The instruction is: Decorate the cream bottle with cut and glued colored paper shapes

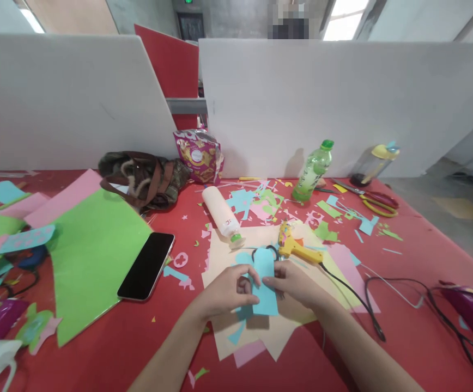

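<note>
A light-blue paper strip (265,294) is held upright above the cream paper sheets (226,332). My right hand (296,283) pinches its right edge, thumb in front and the other fingers partly hidden behind. At the left edge, my left hand (228,288) has curved fingers, with a gap between thumb and index finger; the fingertips are at or very near the strip. Black loops (276,250) stick out behind the strip's top; what they belong to is hidden. A yellow glue gun (302,250) lies just beyond my right hand. More blue paper (242,313) lies beneath my hands.
A pale bottle (220,212) lies ahead; a green drink bottle (312,171) stands behind paper scraps (261,201). Scissors (375,201) lie at right, near a black cable (420,280). Leftward are a phone (146,267), green sheet (97,245), bag (150,179) and snack packet (199,155).
</note>
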### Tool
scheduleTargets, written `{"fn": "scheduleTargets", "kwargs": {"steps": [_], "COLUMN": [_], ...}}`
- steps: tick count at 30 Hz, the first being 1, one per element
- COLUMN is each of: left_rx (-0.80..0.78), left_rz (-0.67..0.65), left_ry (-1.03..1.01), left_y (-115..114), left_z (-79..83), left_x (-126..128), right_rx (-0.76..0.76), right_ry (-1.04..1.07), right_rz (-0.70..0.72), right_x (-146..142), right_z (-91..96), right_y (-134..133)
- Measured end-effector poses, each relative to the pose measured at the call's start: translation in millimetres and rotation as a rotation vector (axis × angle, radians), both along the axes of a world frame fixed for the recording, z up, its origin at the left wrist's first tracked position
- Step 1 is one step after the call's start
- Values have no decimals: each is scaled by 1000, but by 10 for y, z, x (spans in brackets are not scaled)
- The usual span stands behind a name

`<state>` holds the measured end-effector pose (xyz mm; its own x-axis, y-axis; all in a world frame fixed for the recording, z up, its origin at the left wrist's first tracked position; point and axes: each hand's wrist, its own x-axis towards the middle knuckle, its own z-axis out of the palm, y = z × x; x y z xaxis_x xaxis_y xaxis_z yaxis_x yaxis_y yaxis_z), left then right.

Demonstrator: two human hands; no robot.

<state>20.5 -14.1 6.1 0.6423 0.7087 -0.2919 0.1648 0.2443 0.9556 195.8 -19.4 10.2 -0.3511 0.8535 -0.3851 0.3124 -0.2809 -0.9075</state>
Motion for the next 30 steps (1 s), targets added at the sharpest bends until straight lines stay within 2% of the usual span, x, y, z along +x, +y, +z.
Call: {"fn": "scheduleTargets", "kwargs": {"steps": [2,5,9,11,14,16,19,23,26,30], "left_rx": [11,18,24,98,224,262,308,303,251,174], "left_rz": [-3,65,323,470,612,661,741,792,793,807], "left_ry": [10,-2,78,173,330,438,493,590,620,594], "left_y": [9,40,120,188,348,507,812,1191,1350,1415], "left_z": [-3,4,19,23,27,27,23,13,-11,-82], "left_x": [-5,-22,-82,-124,-182,-209,-232,-222,-177,-108], "right_rx": [8,99,193,209,241,263,284,282,279,291], "right_ry": [6,-17,-69,-73,-44,-19,36,97,121,143], "right_rz": [19,-67,-276,-372,-483,-551,-648,-747,-758,-765], "right_x": [29,105,189,211,228,235,244,258,259,247], "right_z": [-1,-27,-127,-187,-248,-262,-266,-291,-309,-308], "right_y": [-6,11,48,58,63,65,74,85,85,87]}}
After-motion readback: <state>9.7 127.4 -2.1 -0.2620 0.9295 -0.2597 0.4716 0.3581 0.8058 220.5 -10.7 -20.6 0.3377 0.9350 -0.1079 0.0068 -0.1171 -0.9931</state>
